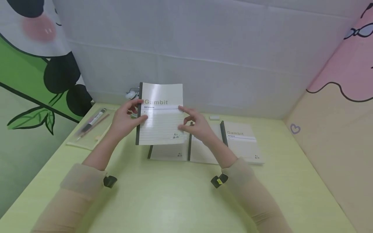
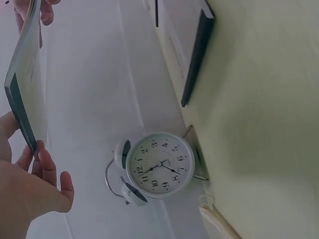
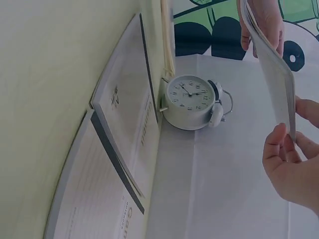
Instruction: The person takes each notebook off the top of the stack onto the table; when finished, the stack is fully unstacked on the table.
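A person in rolled beige sleeves (image 1: pixel 256 194), a small black device (image 1: pixel 110 182) at each cuff, holds up a white paper-covered notebook with a black spine (image 1: pixel 160 126), its cover reading "Gambit," in both hands. The left hand (image 1: pixel 123 119) pinches the spine side, thumb on the front cover and fingers at the edge and behind. The right hand (image 1: pixel 198 124) clasps the opposite edge, its thumb on the cover lower down and index finger higher up. The notebook is between the two hands, cover toward the head camera, raised clear of the pale yellow-green surface (image 1: pixel 163 200).

Beyond and below it lies a row of similar white notebooks with dark spines: a left one (image 1: pixel 167 153) partly hidden by the raised notebook, a middle one (image 1: pixel 202 150) partly behind the right hand, and a right one (image 1: pixel 243 147). Whether their edges overlap cannot be told. At far left rests a translucent pouch with pale yellow edging (image 1: pixel 80 145), a black-and-white marker (image 1: pixel 94 120) showing inside. Toward the back are a small white block (image 1: pixel 214 118) and a round white twin-bell alarm clock (image 2: pixel 160 165), before a creased pale cloth (image 1: pixel 204 71).
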A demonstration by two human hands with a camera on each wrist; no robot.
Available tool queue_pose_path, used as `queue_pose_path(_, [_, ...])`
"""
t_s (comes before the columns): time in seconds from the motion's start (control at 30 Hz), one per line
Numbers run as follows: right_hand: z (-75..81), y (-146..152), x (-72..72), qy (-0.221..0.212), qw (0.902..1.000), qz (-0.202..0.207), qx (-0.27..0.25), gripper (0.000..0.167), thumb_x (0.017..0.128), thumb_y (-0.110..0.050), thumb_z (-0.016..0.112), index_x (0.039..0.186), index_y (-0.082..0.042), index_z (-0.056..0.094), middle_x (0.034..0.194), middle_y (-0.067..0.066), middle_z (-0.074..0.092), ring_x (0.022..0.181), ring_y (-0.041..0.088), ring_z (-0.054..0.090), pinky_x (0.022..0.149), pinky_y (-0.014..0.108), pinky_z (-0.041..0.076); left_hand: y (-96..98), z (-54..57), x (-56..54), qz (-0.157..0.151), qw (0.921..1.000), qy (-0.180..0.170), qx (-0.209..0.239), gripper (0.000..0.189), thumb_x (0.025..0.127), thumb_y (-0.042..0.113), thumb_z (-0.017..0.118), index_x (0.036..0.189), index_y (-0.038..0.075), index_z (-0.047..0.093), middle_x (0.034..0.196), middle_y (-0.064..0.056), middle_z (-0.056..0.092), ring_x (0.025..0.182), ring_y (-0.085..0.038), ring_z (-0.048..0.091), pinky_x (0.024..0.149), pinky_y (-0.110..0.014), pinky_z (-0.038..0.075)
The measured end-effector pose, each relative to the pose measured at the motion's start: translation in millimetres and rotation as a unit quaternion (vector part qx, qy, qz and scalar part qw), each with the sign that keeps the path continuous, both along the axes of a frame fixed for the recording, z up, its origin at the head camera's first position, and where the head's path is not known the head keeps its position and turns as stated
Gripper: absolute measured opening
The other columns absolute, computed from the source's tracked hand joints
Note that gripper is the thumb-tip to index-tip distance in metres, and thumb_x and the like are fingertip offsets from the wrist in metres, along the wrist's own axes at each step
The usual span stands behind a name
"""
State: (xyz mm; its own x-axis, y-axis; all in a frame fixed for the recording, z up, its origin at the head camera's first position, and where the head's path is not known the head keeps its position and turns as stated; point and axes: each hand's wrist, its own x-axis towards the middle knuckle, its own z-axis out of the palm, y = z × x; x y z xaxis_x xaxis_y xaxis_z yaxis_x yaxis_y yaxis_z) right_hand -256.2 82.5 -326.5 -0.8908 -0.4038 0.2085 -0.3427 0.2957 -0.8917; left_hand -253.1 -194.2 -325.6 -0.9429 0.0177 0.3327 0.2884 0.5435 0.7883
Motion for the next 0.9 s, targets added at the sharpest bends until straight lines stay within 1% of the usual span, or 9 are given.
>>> queue_pose_path(0.13, [-10.7,-15,-2.0,0.006,0.9998,0.012,0.015,0.068,0.08,-0.012,0.075,0.14,-0.024,0.046,0.137,-0.001,0.043,0.092,0.016,0.056,0.073,0.024,0.051,-16.3,-9.7,1.0,-0.003,0.9993,-0.004,-0.038,0.057,0.083,0.02,0.072,0.134,0.011,0.049,0.111,-0.01,0.051,0.097,-0.024,0.044,0.075,-0.032,0.035])
queue_pose_path(0.2, [-17.2,-23,-2.4,0.009,0.9996,0.015,0.024,0.066,0.08,-0.011,0.075,0.14,-0.022,0.047,0.136,-0.001,0.045,0.092,0.015,0.056,0.076,0.025,0.052,-25.4,-15.5,1.9,-0.007,0.9984,0.001,-0.057,0.056,0.084,0.019,0.071,0.134,0.008,0.049,0.111,-0.012,0.052,0.098,-0.025,0.044,0.073,-0.033,0.034])
queue_pose_path(0.3, [-27.4,-37,-2.5,0.014,0.9987,0.011,0.049,0.066,0.08,-0.011,0.075,0.139,-0.021,0.048,0.135,-0.002,0.048,0.091,0.013,0.056,0.075,0.023,0.051,-38.8,-24.6,4.3,-0.008,0.9964,-0.001,-0.084,0.056,0.084,0.018,0.071,0.133,0.005,0.049,0.113,-0.014,0.052,0.099,-0.027,0.044,0.075,-0.034,0.034])
queue_pose_path(0.43, [-40.3,-54,-2.9,0.001,0.9959,0.009,0.09,0.067,0.079,-0.013,0.076,0.139,-0.022,0.048,0.134,-0.003,0.049,0.09,0.01,0.055,0.067,0.02,0.049,-55.2,-36.0,6.3,-0.003,0.9933,-0.023,-0.113,0.057,0.083,0.019,0.072,0.133,0.003,0.049,0.116,-0.015,0.052,0.102,-0.03,0.045,0.078,-0.038,0.036])
queue_pose_path(0.5, [-44.9,-61,-3.0,-0.01,0.9939,0.01,0.11,0.068,0.078,-0.014,0.076,0.139,-0.022,0.047,0.134,-0.002,0.05,0.09,0.01,0.055,0.065,0.019,0.049,-62.8,-41.3,6.6,-0.004,0.9916,-0.034,-0.125,0.057,0.083,0.019,0.072,0.132,0.003,0.05,0.116,-0.016,0.051,0.103,-0.031,0.045,0.08,-0.04,0.038])
queue_pose_path(0.6, [-51.2,-71,-4.5,-0.025,0.9902,0.013,0.137,0.07,0.077,-0.017,0.078,0.139,-0.022,0.047,0.134,0.0,0.05,0.09,0.01,0.055,0.065,0.02,0.048,-72.3,-48.0,6.1,-0.02,0.9894,-0.038,-0.139,0.056,0.082,0.02,0.074,0.129,0.0,0.051,0.114,-0.018,0.052,0.102,-0.034,0.046,0.082,-0.045,0.039])
queue_pose_path(0.7, [-57.3,-80,-7.7,-0.041,0.9864,0.02,0.158,0.071,0.076,-0.02,0.079,0.139,-0.022,0.048,0.134,0.002,0.05,0.09,0.009,0.055,0.066,0.02,0.047,-82.4,-53.9,4.4,-0.034,0.9862,-0.047,-0.155,0.055,0.08,0.02,0.075,0.126,-0.002,0.052,0.11,-0.019,0.052,0.101,-0.035,0.046,0.083,-0.046,0.038])
queue_pose_path(0.83, [-65.4,-92,-13.4,-0.051,0.9821,0.032,0.178,0.071,0.074,-0.022,0.08,0.138,-0.021,0.05,0.129,0.001,0.054,0.084,0.007,0.054,0.064,0.018,0.046,-96.0,-60.3,0.8,-0.046,0.9799,-0.078,-0.178,0.056,0.079,0.019,0.076,0.126,-0.001,0.053,0.109,-0.018,0.053,0.102,-0.036,0.046,0.084,-0.044,0.038])
queue_pose_path(0.9, [-68.4,-97,-15.7,-0.056,0.9807,0.035,0.184,0.071,0.074,-0.022,0.081,0.138,-0.02,0.05,0.123,0.001,0.056,0.08,0.007,0.054,0.063,0.019,0.047,-101.7,-61.9,-1.5,-0.053,0.9756,-0.097,-0.19,0.057,0.078,0.02,0.076,0.126,0.0,0.053,0.109,-0.018,0.054,0.103,-0.036,0.046,0.085,-0.045,0.038])
